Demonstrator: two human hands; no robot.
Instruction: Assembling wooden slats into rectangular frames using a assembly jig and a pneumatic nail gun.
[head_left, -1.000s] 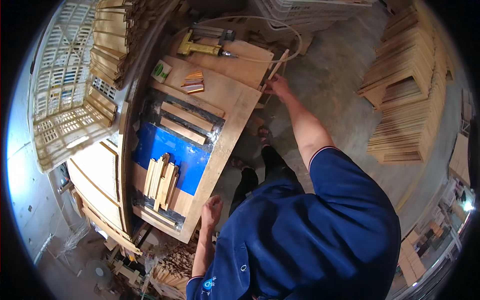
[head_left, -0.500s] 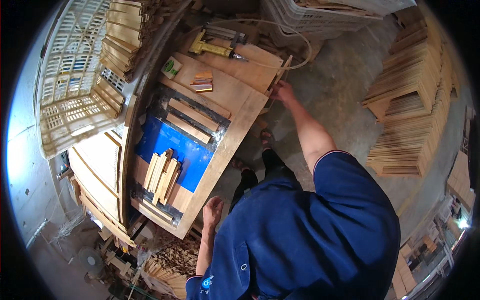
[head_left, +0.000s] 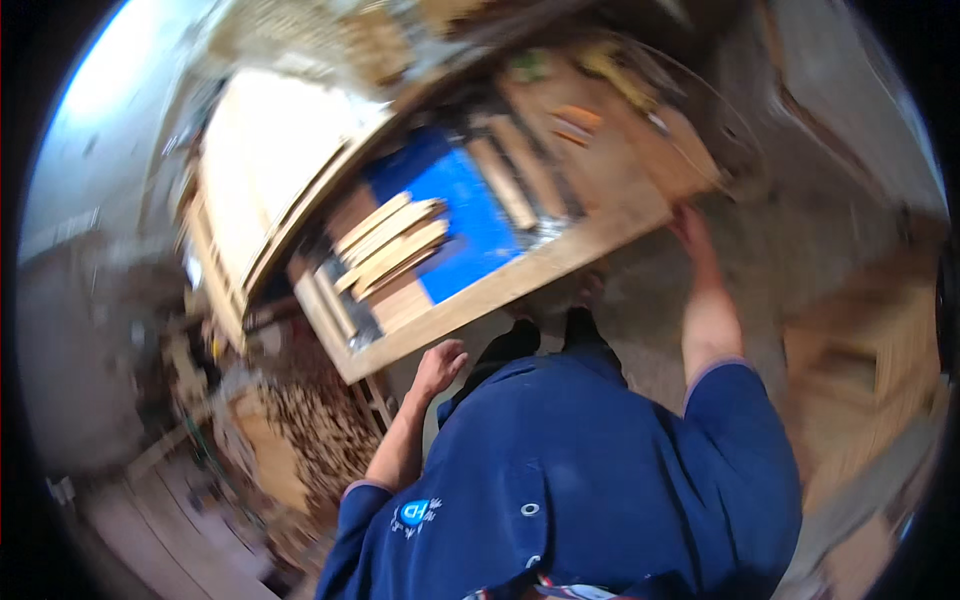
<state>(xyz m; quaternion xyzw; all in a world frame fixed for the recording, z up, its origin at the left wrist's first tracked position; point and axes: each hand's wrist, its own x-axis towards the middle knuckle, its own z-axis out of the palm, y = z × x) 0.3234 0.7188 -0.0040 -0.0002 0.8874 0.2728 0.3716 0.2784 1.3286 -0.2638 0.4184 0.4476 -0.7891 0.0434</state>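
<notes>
My left hand hangs just off the near edge of the workbench, its fingers curled in and nothing visible in them. At the bench's right corner is my right hand, blurred, its fingers partly hidden by the edge; what it touches there does not show clearly. A pile of wooden strips lies on the bench beside a blue sheet. Two longer wooden strips rest to the right of the sheet. Farther right are small orange pieces and a yellow air nail gun.
A pale hose curves near the nail gun. Large pale panels stand beyond the bench's left part. A heap of wood pieces lies below left. Stacked wooden boards stand on the floor at right, smeared by motion.
The whole view has swung, so the bench appears turned and shifted right, with motion blur. My right hand stays by the bench's right end; my left hand remains by the near edge, still curled.
</notes>
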